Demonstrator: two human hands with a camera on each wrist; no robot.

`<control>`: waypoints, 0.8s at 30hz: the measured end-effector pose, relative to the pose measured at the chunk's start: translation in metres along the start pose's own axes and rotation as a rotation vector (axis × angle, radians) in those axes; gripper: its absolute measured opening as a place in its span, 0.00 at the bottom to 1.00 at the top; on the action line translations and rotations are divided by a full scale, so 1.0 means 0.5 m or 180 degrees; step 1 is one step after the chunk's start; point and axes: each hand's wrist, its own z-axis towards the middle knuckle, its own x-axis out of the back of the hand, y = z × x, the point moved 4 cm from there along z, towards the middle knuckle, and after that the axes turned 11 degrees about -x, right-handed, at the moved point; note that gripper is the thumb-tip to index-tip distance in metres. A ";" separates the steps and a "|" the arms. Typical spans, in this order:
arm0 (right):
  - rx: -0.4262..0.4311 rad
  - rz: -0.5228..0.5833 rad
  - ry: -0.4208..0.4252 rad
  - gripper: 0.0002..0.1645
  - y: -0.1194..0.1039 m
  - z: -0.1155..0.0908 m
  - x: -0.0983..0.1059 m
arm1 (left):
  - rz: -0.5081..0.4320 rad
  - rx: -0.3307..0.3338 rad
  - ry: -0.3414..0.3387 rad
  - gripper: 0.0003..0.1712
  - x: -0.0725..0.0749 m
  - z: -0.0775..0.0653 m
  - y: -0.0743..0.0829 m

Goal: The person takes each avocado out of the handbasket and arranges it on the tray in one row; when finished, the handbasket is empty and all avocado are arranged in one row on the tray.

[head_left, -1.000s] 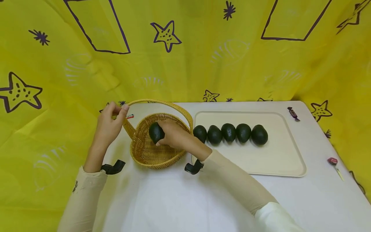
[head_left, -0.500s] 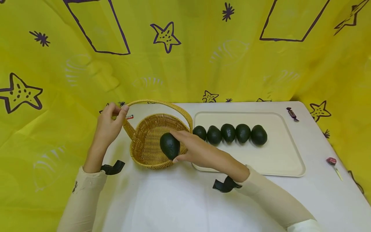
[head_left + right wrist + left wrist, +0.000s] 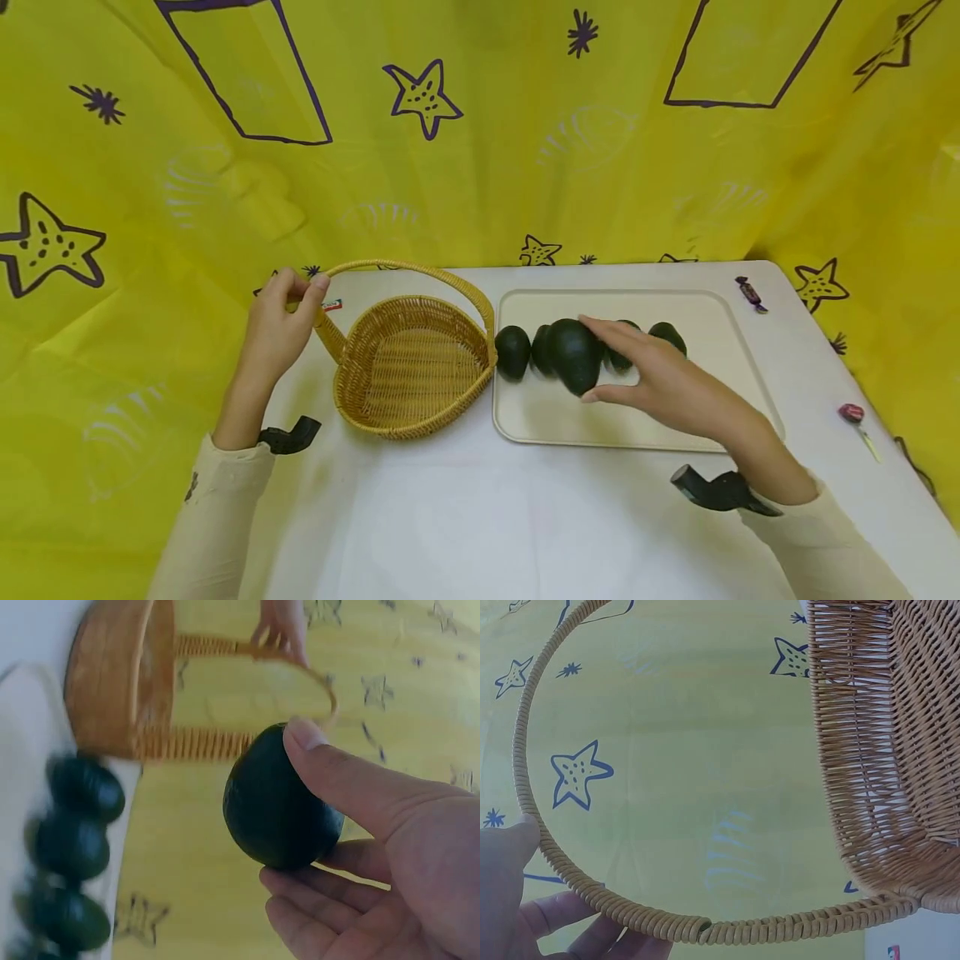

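My left hand [image 3: 277, 321] grips the wrapped handle [image 3: 525, 750] of a wicker basket [image 3: 408, 375], fingers curled round it at the left. The basket stands on the table with its woven floor showing. In my right hand [image 3: 671, 375] is a dark green avocado [image 3: 575, 357], held between thumb and fingers above the cream tray [image 3: 540, 417]. The right wrist view shows the thumb on one side of this avocado [image 3: 277, 802] and the fingers on the other. Several more avocados [image 3: 513, 353] lie in a row on the tray, partly hidden behind the held one and the hand.
A wrapped candy [image 3: 751, 294] lies beyond the tray's far right corner, and a lollipop [image 3: 851, 412] on its right. A small red and white item [image 3: 332, 305] sits behind the basket's left side. Yellow patterned cloth [image 3: 480, 167] hangs behind the white table [image 3: 450, 517].
My right hand has carried the avocado up out of the basket and rightward until it is over the tray. My left hand has kept its hold on the handle.
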 end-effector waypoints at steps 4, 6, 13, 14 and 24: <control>-0.0248 -0.0014 0.0169 0.58 0.079 -0.022 0.050 | 0.0010 0.0017 0.0004 0.27 0.001 0.000 -0.001; -0.0410 -0.0014 0.0215 0.59 0.123 -0.031 0.068 | -0.0001 0.0002 0.0004 0.27 0.001 0.001 -0.001; -0.0907 0.0001 0.0145 0.62 0.265 -0.042 0.109 | -0.0008 0.0025 0.0013 0.28 0.001 -0.002 -0.002; -0.0963 -0.0019 0.0125 0.63 0.282 -0.043 0.111 | -0.0010 0.0028 0.0009 0.28 0.002 -0.002 -0.003; -0.1183 -0.0345 0.0037 0.64 0.398 -0.037 0.110 | -0.0031 0.0005 0.0016 0.28 0.001 0.001 0.000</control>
